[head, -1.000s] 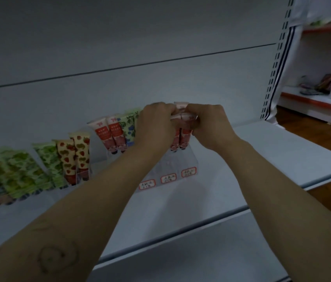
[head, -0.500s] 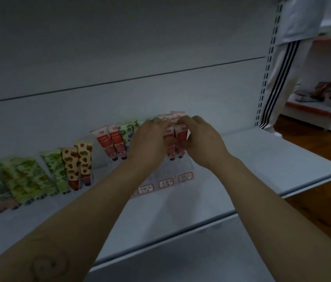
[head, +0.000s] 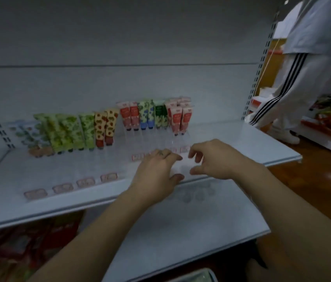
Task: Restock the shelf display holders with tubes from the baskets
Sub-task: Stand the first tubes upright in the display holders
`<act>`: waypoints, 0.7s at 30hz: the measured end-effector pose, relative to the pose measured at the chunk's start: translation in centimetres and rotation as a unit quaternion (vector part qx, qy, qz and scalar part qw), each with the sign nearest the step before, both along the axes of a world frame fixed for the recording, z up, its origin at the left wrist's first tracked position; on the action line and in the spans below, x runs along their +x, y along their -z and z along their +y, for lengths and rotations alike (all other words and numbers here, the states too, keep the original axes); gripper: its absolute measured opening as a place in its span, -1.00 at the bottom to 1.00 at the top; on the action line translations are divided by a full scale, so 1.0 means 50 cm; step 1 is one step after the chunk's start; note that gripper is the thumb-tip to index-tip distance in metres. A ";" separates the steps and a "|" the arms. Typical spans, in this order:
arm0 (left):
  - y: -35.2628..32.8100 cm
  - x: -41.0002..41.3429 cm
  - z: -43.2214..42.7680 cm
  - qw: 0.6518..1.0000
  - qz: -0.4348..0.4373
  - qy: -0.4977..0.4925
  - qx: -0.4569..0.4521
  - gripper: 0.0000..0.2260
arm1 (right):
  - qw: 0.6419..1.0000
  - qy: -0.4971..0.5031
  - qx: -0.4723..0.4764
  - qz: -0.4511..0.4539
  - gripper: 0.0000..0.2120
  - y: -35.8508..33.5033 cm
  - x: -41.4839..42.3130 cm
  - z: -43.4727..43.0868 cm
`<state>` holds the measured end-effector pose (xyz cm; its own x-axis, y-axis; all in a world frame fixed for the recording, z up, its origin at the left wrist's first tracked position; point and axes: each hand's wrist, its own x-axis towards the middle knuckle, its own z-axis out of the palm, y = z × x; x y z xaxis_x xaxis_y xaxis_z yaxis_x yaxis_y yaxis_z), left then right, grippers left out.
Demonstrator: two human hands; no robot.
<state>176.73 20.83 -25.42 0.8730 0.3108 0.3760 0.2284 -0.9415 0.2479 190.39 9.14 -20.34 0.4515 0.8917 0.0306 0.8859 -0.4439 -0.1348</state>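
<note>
— Where do the tubes [head: 177, 119] stand?

— In a row at the back of the white shelf [head: 242, 143], leaning upright in the clear display holders [head: 160, 139]. From left to right they are green, strawberry-patterned, red, blue-flowered, dark green and pink.

— And the hands?

— Both are empty, with loosely curled fingers. The left hand [head: 156, 171] and right hand [head: 215, 159] hover near each other over the shelf's front edge, apart from the tubes.

— What about the room?

— It is dim. There is a grey back panel [head: 120, 37] and a perforated upright [head: 260, 64] on the right. A lower shelf [head: 181, 220] juts out beneath. On the right another person [head: 294, 88] in striped white trousers stands on a wooden floor [head: 313, 180].

— What differs from half a second ago?

— Then both hands were up at the pink tubes. Now they have drawn back towards the front, and the view takes in more of the lower shelf.

— Can any writing be read?

— No. The red-bordered price tags [head: 108, 177] and the print on the tubes are too blurred.
</note>
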 end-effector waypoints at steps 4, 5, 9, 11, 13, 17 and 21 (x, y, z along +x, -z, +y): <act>0.105 -0.065 -0.062 0.997 -0.010 0.069 -0.022 -0.66 | 0.993 -0.013 -0.114 0.032 -0.65 0.064 -0.060 -0.061; 0.135 -0.078 -0.078 0.996 0.008 0.073 -0.045 -0.66 | 0.988 -0.013 -0.144 0.047 -0.63 0.092 -0.073 -0.072; 0.280 -0.118 -0.115 0.982 0.137 0.049 -0.117 -0.60 | 0.959 -0.032 -0.265 0.100 -0.45 0.247 -0.116 -0.097; 0.357 -0.139 -0.128 0.966 0.219 0.039 -0.129 -0.58 | 0.936 -0.036 -0.327 0.122 -0.38 0.332 -0.132 -0.109; 0.427 -0.165 -0.139 0.943 0.299 0.032 -0.140 -0.62 | 0.917 -0.019 -0.370 0.146 -0.37 0.404 -0.141 -0.125; 0.528 -0.213 -0.152 0.896 0.417 0.015 -0.155 -0.60 | 0.887 -0.020 -0.428 0.171 -0.37 0.506 -0.154 -0.151; 0.592 -0.230 -0.161 0.872 0.455 0.003 -0.179 -0.59 | 0.861 -0.038 -0.473 0.183 -0.47 0.580 -0.176 -0.164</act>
